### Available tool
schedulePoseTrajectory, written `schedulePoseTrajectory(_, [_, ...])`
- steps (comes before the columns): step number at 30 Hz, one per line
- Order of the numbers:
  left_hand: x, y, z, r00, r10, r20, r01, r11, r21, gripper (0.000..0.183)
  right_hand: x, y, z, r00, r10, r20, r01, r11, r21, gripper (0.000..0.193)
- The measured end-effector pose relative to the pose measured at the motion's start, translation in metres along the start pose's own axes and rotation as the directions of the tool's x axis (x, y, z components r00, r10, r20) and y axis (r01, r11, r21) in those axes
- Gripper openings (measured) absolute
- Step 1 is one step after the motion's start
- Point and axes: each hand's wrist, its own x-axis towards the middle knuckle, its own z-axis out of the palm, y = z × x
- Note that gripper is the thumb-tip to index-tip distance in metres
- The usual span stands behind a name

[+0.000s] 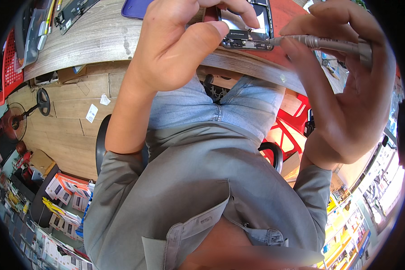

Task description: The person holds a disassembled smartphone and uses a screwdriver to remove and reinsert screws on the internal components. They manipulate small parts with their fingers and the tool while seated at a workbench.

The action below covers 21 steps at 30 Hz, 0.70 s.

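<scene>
An opened smartphone (246, 41) lies on a red mat (281, 18) at the top of the view, its battery and inner parts bare. My left hand (177, 45) is bent over it, thumb against its left edge and a curled finger over the battery, holding it. My right hand (346, 85) grips a slim grey screwdriver (324, 42) between thumb and fingers. The screwdriver's tip meets the phone's near right corner; what lies right under the tip is too small to make out.
A purple case (132, 8) and a dark phone part (74, 15) lie on the grey wooden table (94, 40). At far left are a red basket (11, 67) and a clear tray. A red stool (292, 117) stands beneath at right; a fan (15, 121) stands left.
</scene>
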Motion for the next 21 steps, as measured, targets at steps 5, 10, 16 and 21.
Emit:
schedulePoseTrajectory(5, [-0.004, 0.010, -0.003, 0.989, -0.148, 0.009, 0.147, 0.986, 0.077, 0.077, 0.000, 0.001, 0.000, 1.000, -0.005, 0.000, 0.005, 1.000, -0.002, 0.060])
schedulePoseTrajectory(10, [-0.001, 0.013, 0.000, 0.992, -0.122, 0.009, 0.122, 0.992, 0.014, 0.075, 0.001, 0.001, 0.000, 1.000, -0.005, 0.001, 0.005, 1.000, -0.004, 0.059])
schedulePoseTrajectory(16, [-0.003, 0.016, 0.002, 0.994, -0.108, 0.018, 0.103, 0.976, 0.193, 0.074, 0.001, 0.002, 0.000, 1.000, -0.006, 0.000, 0.006, 1.000, -0.006, 0.058])
schedulePoseTrajectory(21, [-0.001, 0.009, -0.002, 0.993, -0.103, 0.052, 0.097, 0.989, 0.113, 0.074, 0.001, 0.001, -0.001, 1.000, -0.001, -0.002, 0.001, 1.000, -0.008, 0.058])
